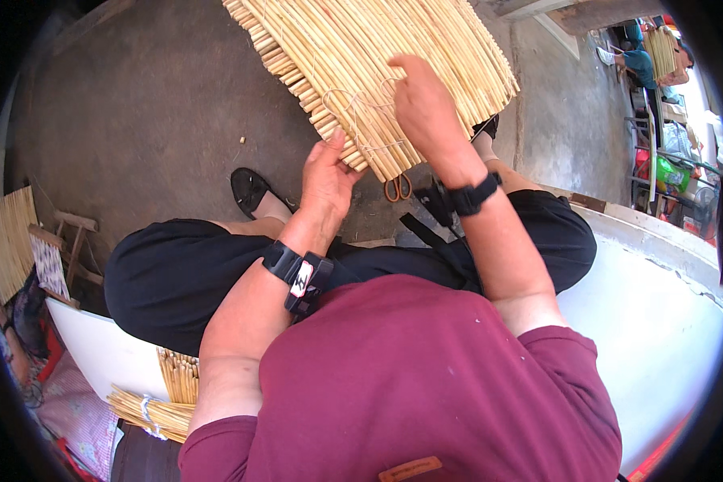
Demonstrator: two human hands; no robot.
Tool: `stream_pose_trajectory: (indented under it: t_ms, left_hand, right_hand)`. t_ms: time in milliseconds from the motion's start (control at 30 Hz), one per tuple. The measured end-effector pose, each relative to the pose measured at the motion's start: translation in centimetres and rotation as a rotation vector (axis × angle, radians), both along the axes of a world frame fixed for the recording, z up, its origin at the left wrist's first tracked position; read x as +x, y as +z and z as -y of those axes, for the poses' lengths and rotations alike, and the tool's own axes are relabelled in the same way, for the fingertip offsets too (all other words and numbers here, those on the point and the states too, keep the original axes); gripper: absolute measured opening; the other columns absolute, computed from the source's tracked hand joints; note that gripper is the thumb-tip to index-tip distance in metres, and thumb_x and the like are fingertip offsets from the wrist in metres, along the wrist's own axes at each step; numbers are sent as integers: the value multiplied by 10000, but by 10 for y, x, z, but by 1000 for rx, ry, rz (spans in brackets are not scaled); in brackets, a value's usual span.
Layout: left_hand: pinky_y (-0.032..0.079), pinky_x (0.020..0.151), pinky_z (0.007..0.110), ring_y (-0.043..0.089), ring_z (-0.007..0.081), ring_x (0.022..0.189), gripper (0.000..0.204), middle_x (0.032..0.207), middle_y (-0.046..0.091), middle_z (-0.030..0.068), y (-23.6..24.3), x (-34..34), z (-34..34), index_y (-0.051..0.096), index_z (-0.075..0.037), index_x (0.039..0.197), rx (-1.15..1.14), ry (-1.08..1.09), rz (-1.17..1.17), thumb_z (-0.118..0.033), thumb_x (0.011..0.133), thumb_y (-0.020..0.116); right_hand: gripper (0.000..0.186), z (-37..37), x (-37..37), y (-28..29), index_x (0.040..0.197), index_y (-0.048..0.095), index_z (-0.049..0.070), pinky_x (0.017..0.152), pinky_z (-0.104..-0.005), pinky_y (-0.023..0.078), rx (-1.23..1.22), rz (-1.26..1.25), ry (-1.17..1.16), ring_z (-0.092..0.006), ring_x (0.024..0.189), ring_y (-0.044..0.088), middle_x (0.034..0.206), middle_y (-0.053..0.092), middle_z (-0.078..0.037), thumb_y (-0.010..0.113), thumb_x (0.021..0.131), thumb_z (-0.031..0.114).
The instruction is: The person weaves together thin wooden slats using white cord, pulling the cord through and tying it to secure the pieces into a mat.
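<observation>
A mat of straight, pale yellow reed stalks (377, 48) lies in front of me, its near corner above my lap. My left hand (329, 173) grips its near left edge, thumb on top and the other fingers mostly hidden. Over the near right part is my right hand (427, 104), its fingers curled closed. Thin string (341, 92) loops across the stalks and runs up to that hand; the exact pinch is hidden. Just below the mat's near corner show the brown finger loops of scissors (398, 189), their blades out of sight.
Bundled reed stalks (157, 410) lie at my lower left beside a white board (108, 345). Another reed mat (10, 241) and a wooden stand (76, 241) are at far left. Another person (643, 60) sits at upper right, by a rack of bags (671, 173).
</observation>
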State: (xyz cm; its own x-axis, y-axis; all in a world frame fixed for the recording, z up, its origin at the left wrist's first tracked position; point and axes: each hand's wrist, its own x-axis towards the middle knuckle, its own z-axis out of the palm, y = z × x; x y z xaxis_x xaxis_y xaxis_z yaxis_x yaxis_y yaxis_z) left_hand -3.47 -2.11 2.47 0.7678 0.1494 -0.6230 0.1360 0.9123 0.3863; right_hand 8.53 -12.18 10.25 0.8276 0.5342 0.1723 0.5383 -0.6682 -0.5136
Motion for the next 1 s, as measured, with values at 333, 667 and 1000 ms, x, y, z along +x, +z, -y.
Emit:
stream_pose_trajectory:
  t_ms: [333,667,1000]
  left_hand:
    - [514,886,372,615,242,1011,457,1148,601,116,-5,21,11,484,-17,1249,62,49,182,-7,819,640]
    - [513,856,314,626,206,966,408,1102,624,114,133,17,-18,520,28,1202,601,95,465,17,806,622]
    - [502,856,373,643,286,968,324,1026,663,146,187,18,-13,670,-67,1059,2577,262,592,4,745,629]
  right_hand:
    - [356,55,-69,-22,1116,568,52,983,-454,342,-170,185,0,-319,1211,441,1249,532,-155,567,762,79]
    - [394,64,-79,80,1142,552,30,983,-425,378,412,63,96,-343,1178,474,1250,529,-177,634,762,97]
    - [501,90,-48,106,1259,467,47,1008,-480,381,1655,-863,448,-280,1152,530,1252,547,-137,584,903,379]
